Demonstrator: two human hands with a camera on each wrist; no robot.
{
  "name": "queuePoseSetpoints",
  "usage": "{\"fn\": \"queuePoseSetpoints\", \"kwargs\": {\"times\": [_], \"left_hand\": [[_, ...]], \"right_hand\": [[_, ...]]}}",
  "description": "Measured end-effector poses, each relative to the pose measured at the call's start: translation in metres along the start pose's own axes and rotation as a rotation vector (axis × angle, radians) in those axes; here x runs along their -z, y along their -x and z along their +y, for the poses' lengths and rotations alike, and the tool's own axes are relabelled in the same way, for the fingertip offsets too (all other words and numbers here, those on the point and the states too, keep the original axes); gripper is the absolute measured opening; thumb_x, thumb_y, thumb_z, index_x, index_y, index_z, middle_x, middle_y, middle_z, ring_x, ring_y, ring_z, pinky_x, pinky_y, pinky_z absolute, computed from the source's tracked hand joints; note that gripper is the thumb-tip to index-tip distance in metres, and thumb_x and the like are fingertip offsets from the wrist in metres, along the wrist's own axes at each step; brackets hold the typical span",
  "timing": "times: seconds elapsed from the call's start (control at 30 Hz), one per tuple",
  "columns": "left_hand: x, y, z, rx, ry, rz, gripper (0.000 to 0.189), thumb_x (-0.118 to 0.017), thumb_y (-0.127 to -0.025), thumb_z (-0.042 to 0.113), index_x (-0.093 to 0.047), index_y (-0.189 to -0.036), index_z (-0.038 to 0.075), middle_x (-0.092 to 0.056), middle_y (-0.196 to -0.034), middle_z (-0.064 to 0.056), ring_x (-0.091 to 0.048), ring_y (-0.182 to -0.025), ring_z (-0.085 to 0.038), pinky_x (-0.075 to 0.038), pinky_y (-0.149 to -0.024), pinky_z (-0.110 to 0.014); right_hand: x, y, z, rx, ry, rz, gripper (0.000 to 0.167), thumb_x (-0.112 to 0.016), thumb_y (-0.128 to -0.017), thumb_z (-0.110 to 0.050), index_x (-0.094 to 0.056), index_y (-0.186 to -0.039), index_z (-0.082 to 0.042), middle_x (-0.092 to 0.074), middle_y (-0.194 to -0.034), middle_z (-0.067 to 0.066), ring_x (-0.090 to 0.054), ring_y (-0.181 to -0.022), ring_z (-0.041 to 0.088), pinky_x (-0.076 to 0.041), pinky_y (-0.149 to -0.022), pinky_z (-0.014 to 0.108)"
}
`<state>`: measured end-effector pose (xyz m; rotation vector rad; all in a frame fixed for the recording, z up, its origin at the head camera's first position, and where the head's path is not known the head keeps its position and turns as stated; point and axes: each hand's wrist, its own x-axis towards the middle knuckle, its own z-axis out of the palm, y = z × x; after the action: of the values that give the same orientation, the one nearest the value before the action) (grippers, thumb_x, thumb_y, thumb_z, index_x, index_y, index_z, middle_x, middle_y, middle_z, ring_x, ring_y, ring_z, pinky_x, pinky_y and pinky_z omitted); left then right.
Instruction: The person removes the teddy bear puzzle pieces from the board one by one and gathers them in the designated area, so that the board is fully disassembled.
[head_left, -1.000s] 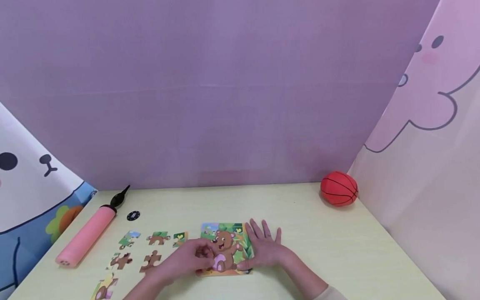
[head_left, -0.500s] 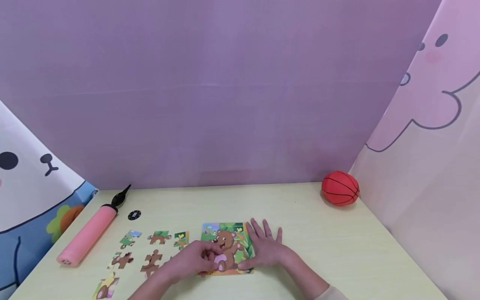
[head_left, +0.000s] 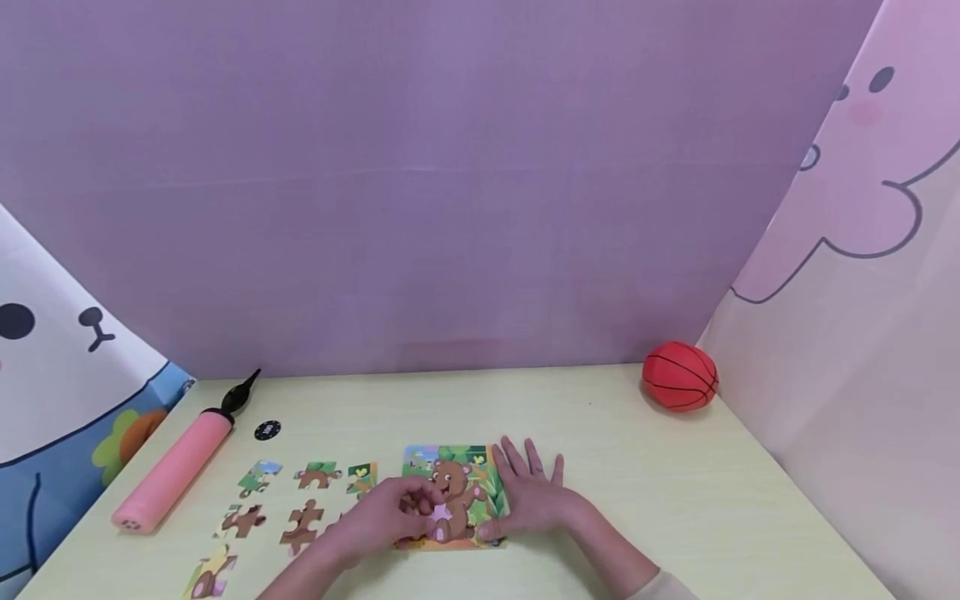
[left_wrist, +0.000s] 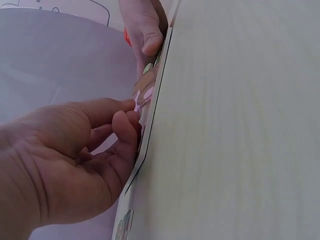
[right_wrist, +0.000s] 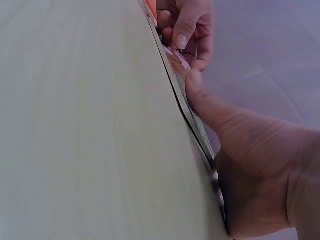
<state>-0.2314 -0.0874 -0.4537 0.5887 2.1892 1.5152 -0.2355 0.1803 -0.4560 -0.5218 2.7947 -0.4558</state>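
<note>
A square bear picture puzzle [head_left: 457, 500] lies flat on the table in the head view. My right hand [head_left: 531, 500] is spread over its right edge, fingers straight and apart, the thumb resting near the bear's foot. From the left, my left hand [head_left: 386, 521] covers the picture's left side. Its fingers are bent, and thumb and index finger pinch a puzzle piece [left_wrist: 136, 103] with pink on it, close over the picture. The left hand [right_wrist: 192, 30] also shows beyond the right thumb in the right wrist view. The picture's lower left is mostly hidden.
Several loose puzzle pieces [head_left: 303, 525] lie left of the left hand, one partly covered by the wrist. A pink hand pump [head_left: 176, 471] and a black round chip [head_left: 267, 430] lie farther left. At the back right sits a red ball [head_left: 679, 377]; a purple cloth [head_left: 450, 208] hangs behind.
My left fingertips shift slightly at the picture, and the pink patch beside them changes from rounded to a more pointed, star-like shape. My right hand stays in place.
</note>
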Motion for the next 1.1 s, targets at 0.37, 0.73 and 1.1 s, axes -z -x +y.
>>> {"fn": "queuePoseSetpoints", "kwargs": {"times": [0.37,0.73,1.1], "left_hand": [[-0.004,0.002,0.0,-0.018,0.009,0.04,0.017,-0.07,-0.09,0.0,-0.067,-0.106,0.004,-0.061,-0.09,-0.008,-0.053,-0.068,-0.016,-0.042,-0.05,-0.021],[0.006,0.009,0.003,0.009,0.075,0.091,0.016,-0.069,-0.093,0.005,-0.068,-0.109,0.004,-0.064,-0.089,-0.009,-0.058,-0.067,-0.018,-0.046,-0.052,-0.023],[0.027,0.029,-0.004,0.025,0.074,0.072,0.017,-0.07,-0.094,0.011,-0.066,-0.108,0.003,-0.064,-0.089,-0.009,-0.052,-0.061,-0.015,-0.045,-0.051,-0.025]], "right_hand": [[0.002,0.002,-0.001,0.016,0.01,-0.008,0.138,-0.076,-0.065,-0.078,-0.01,-0.162,-0.005,0.001,-0.167,0.017,0.005,-0.149,0.05,0.004,-0.103,0.081],[0.003,0.001,-0.004,0.011,0.023,-0.006,0.137,-0.075,-0.065,-0.078,-0.011,-0.162,-0.006,0.001,-0.168,0.017,0.004,-0.149,0.05,0.003,-0.104,0.081],[0.003,0.002,-0.001,0.011,0.014,0.001,0.137,-0.076,-0.065,-0.078,-0.012,-0.161,-0.005,-0.001,-0.167,0.018,0.003,-0.148,0.051,0.002,-0.103,0.081]]}}
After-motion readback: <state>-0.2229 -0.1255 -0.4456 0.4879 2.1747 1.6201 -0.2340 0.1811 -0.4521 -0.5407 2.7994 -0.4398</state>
